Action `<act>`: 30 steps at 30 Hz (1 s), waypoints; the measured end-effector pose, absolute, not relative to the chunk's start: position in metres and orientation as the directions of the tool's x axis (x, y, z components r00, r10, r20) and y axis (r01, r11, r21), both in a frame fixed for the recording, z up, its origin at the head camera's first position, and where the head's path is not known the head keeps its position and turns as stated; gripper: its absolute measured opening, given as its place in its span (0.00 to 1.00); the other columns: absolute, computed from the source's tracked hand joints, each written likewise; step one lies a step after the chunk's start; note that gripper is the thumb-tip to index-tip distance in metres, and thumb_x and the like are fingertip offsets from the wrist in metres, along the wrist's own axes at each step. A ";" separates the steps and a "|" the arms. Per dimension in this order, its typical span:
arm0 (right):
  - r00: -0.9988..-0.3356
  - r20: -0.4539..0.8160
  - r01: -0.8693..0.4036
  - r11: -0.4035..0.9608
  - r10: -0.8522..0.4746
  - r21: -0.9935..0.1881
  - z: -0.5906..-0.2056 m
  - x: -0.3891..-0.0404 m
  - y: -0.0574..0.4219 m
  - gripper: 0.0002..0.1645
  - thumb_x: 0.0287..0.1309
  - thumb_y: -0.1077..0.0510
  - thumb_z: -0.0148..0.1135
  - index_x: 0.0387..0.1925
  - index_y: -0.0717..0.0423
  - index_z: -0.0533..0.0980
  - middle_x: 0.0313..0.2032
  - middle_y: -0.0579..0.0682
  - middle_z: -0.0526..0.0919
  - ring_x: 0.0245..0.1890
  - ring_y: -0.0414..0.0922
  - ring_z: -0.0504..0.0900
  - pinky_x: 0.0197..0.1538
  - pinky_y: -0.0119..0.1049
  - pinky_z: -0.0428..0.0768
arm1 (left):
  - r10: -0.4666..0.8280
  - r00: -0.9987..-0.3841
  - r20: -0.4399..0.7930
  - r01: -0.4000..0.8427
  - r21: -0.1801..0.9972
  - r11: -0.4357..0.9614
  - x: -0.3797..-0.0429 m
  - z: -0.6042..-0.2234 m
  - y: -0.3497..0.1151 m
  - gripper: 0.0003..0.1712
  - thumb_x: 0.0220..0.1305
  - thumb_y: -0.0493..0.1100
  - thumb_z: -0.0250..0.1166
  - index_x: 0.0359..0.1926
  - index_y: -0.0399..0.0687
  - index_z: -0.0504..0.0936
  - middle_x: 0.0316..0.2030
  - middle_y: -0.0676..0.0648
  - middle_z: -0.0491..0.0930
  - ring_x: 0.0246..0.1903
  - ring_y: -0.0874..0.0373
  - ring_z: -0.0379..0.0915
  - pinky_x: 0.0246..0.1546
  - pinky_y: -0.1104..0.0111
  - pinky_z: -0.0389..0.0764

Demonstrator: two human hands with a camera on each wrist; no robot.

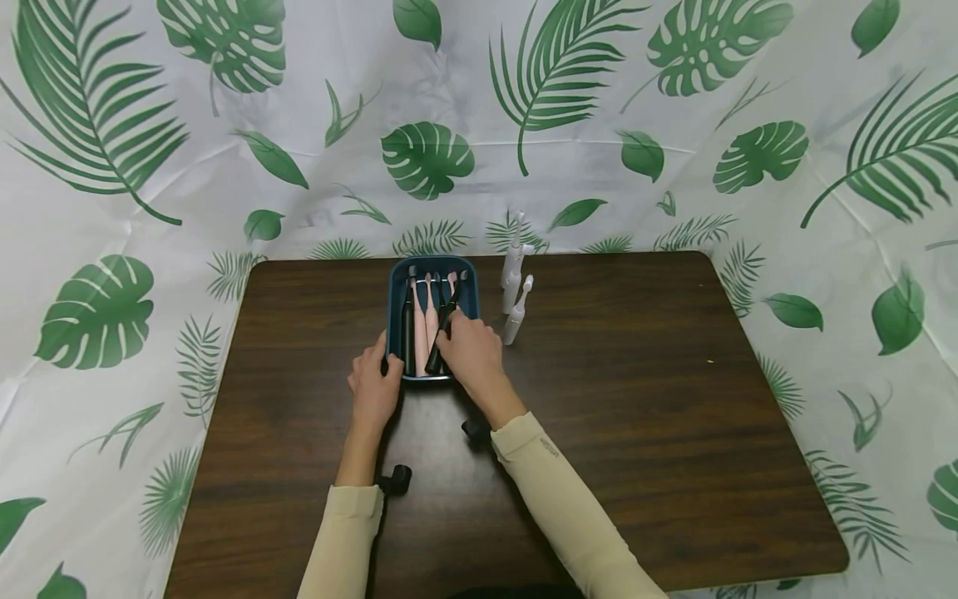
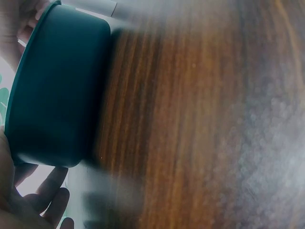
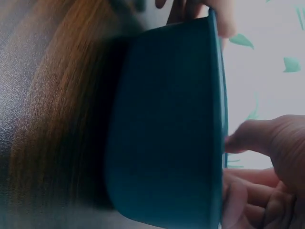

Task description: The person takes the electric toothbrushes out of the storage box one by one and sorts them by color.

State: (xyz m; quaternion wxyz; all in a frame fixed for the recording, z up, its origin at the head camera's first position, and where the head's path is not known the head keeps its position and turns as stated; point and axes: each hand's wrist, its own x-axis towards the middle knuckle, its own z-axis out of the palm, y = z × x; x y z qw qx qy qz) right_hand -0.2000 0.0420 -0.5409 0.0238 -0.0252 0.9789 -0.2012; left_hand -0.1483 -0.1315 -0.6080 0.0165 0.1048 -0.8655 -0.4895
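A dark blue plastic bin [image 1: 392,312] stands on the table with several black and pink electric toothbrushes lying in it, heads toward the far end. My left hand [image 1: 374,378] holds the bin at its near left corner, thumb over the rim and fingers along the outer wall [image 2: 57,90]. Reaching over the near right rim, my right hand [image 1: 475,348] pinches a black electric toothbrush [image 1: 434,359] that lies slantwise across the others. The bin's wall [image 3: 164,119] hides that toothbrush in the right wrist view. A pink electric toothbrush [image 1: 420,341] lies left of it.
Three white electric toothbrushes stand upright right of the bin, the nearest white toothbrush [image 1: 515,321] close to my right hand. The brown wooden table [image 1: 636,416] meets a leaf-print sheet [image 1: 322,183] at the back. Both wrists carry small black cameras.
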 end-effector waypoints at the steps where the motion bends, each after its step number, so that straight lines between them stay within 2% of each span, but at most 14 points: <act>1: -0.997 -0.056 -0.029 0.924 -0.054 -0.381 -0.542 -0.201 0.041 0.17 0.73 0.44 0.63 0.49 0.53 0.84 0.37 0.57 0.91 0.35 0.58 0.90 0.37 0.56 0.85 | -0.197 -0.978 -0.075 -0.165 0.853 0.496 -0.148 -0.608 -0.131 0.35 0.78 0.48 0.52 0.83 0.57 0.66 0.69 0.35 0.77 0.70 0.37 0.61 0.68 0.38 0.52; 3: -0.994 -0.099 -0.009 0.931 -0.049 -0.366 -0.543 -0.203 0.040 0.19 0.73 0.43 0.64 0.47 0.54 0.83 0.39 0.58 0.91 0.37 0.59 0.90 0.39 0.56 0.85 | -0.198 -0.977 -0.075 -0.165 0.856 0.491 -0.148 -0.607 -0.132 0.35 0.78 0.48 0.53 0.83 0.57 0.66 0.69 0.36 0.77 0.69 0.37 0.62 0.68 0.38 0.52; 6: -0.989 -0.136 0.000 0.931 -0.053 -0.364 -0.542 -0.207 0.037 0.19 0.73 0.42 0.63 0.42 0.53 0.82 0.37 0.57 0.90 0.35 0.58 0.89 0.36 0.54 0.85 | -0.200 -0.977 -0.073 -0.165 0.854 0.493 -0.147 -0.606 -0.132 0.35 0.78 0.48 0.52 0.83 0.56 0.66 0.69 0.35 0.77 0.69 0.36 0.62 0.67 0.38 0.52; 13: -0.979 -0.195 0.027 0.917 -0.055 -0.397 -0.542 -0.212 0.033 0.22 0.71 0.40 0.63 0.26 0.49 0.79 0.26 0.52 0.85 0.24 0.51 0.83 0.29 0.46 0.80 | -0.200 -0.976 -0.082 -0.173 0.852 0.494 -0.146 -0.607 -0.132 0.35 0.78 0.49 0.52 0.83 0.57 0.66 0.69 0.36 0.77 0.69 0.37 0.62 0.68 0.39 0.52; 17: -0.975 -0.220 0.057 0.901 -0.043 -0.430 -0.544 -0.214 0.031 0.23 0.70 0.41 0.63 0.22 0.49 0.79 0.20 0.49 0.82 0.20 0.48 0.81 0.26 0.42 0.77 | -0.195 -0.978 -0.079 -0.167 0.855 0.491 -0.147 -0.608 -0.131 0.35 0.78 0.48 0.52 0.83 0.57 0.66 0.68 0.36 0.77 0.69 0.37 0.62 0.67 0.39 0.53; 22: -0.973 -0.230 0.082 0.887 -0.028 -0.455 -0.547 -0.217 0.028 0.21 0.67 0.42 0.65 0.24 0.50 0.80 0.20 0.49 0.81 0.20 0.48 0.80 0.27 0.43 0.77 | -0.196 -0.978 -0.064 -0.153 0.861 0.485 -0.147 -0.608 -0.130 0.34 0.78 0.47 0.52 0.83 0.56 0.67 0.67 0.35 0.78 0.68 0.36 0.62 0.67 0.38 0.53; 28: -0.979 -0.204 0.088 0.899 -0.002 -0.429 -0.551 -0.220 0.022 0.20 0.66 0.39 0.66 0.28 0.50 0.81 0.25 0.50 0.82 0.25 0.50 0.82 0.36 0.50 0.83 | -0.196 -0.978 -0.068 -0.156 0.863 0.480 -0.148 -0.610 -0.130 0.34 0.78 0.47 0.52 0.82 0.56 0.67 0.67 0.35 0.77 0.67 0.36 0.62 0.67 0.38 0.53; 30: -0.980 -0.200 0.094 0.898 0.007 -0.430 -0.552 -0.220 0.022 0.21 0.65 0.40 0.66 0.36 0.54 0.84 0.26 0.52 0.83 0.26 0.51 0.82 0.37 0.51 0.84 | -0.195 -0.978 -0.072 -0.159 0.863 0.479 -0.148 -0.610 -0.130 0.34 0.78 0.48 0.51 0.83 0.56 0.66 0.67 0.35 0.77 0.68 0.36 0.62 0.67 0.39 0.53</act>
